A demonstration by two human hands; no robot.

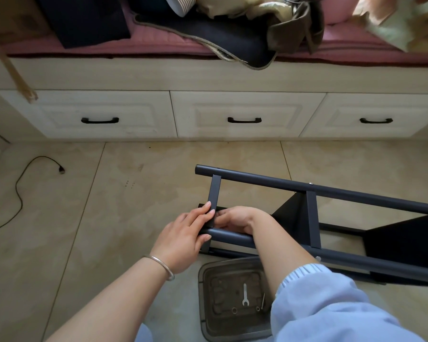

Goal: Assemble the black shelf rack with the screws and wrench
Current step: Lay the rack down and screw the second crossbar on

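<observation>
On the tiled floor [139,193], just in front of the drawer unit [232,114], the black shelf rack [331,191] lies on its side, its long tubes running from centre frame off to the right. Laid flat like this, the end joints face the person and nothing has to be propped up, prob. why it's down rather than standing.

Left hand [185,233] is wrapped round the near tube at the rack's end, thumb under, fingers curled over the short flat crossbar [215,193] where it meets the tube. Looks like a bracing grip, to keep bar & tube lined up while the joint gets worked on. Right hand [235,219] reaches in from the other side, fingers curled at the same joint, touching the left fingertips. It seems to pinch sth small there, maybe a screw, but the item itself is hidden, so can't tell.

Wrench [244,294] isn't in use: it lies in a shallow tray [208,324] on the floor just below the wrists, w/ a couple of small rings or washers [234,310] near it. Tray sits close so parts stay within reach & don't roll off.

Judging by this, the step is hand-starting a fastener at the end crossbar; tightening w/ the wrench would come after. Other joints further right already show fasteners.
</observation>
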